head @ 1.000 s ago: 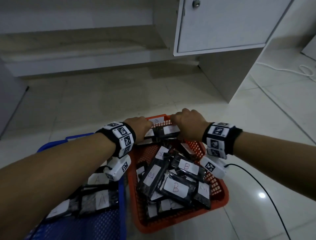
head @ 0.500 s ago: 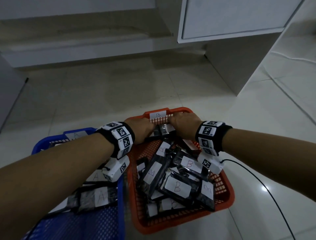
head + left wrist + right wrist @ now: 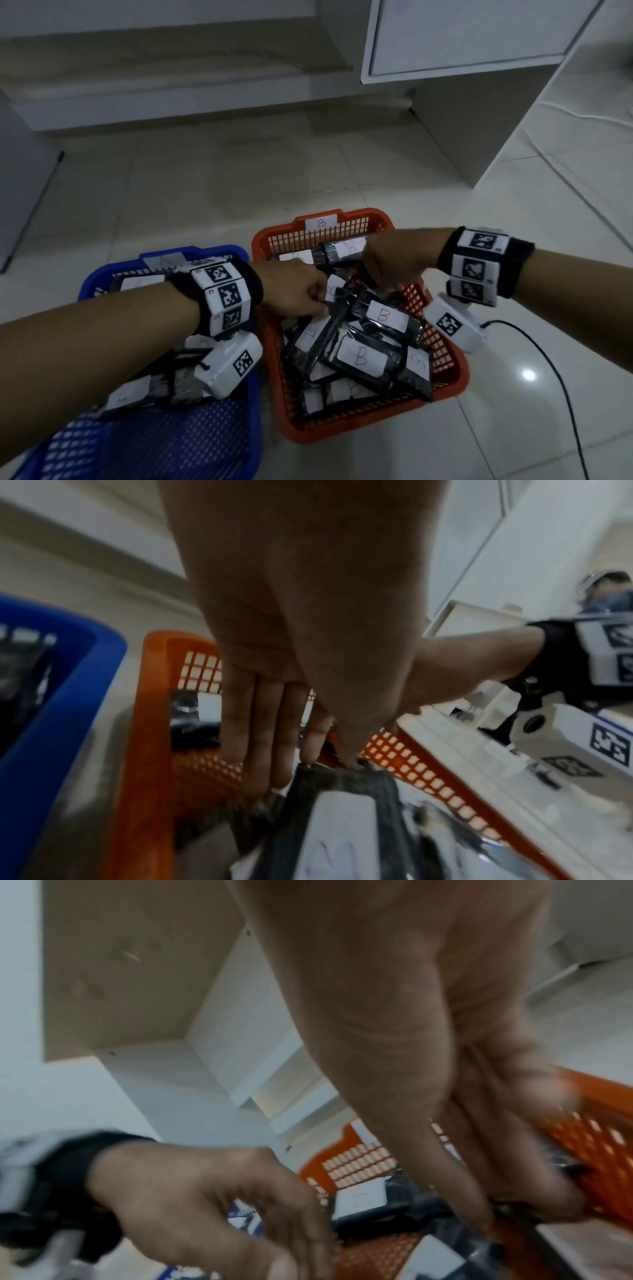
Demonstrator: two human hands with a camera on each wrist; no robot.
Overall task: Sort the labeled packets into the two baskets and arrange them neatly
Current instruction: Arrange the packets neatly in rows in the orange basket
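Note:
The orange basket [image 3: 342,432], tagged B, holds a loose pile of black packets with white B labels [image 3: 361,356]. To its left the blue basket [image 3: 191,251], tagged A, holds A packets [image 3: 137,394] under my left forearm. My left hand [image 3: 308,294] reaches into the orange basket and pinches the top edge of a B packet [image 3: 342,804] between thumb and fingers [image 3: 274,737]. My right hand [image 3: 387,270] dips in by the far right wall; in the blurred right wrist view its thumb and fingers close on a black packet's edge [image 3: 514,1213]. Another B packet [image 3: 342,250] lies along the far wall.
Both baskets stand on pale floor tiles [image 3: 205,192]. A white cabinet [image 3: 462,51] hangs behind, with its side panel [image 3: 479,130] reaching the floor at the back right. A black cable [image 3: 548,370] runs across the floor right of the orange basket.
Both hands have drawn back from the far rim of the orange basket into the pile. A B packet now lies along the far wall. The left hand has taken hold of another packet.

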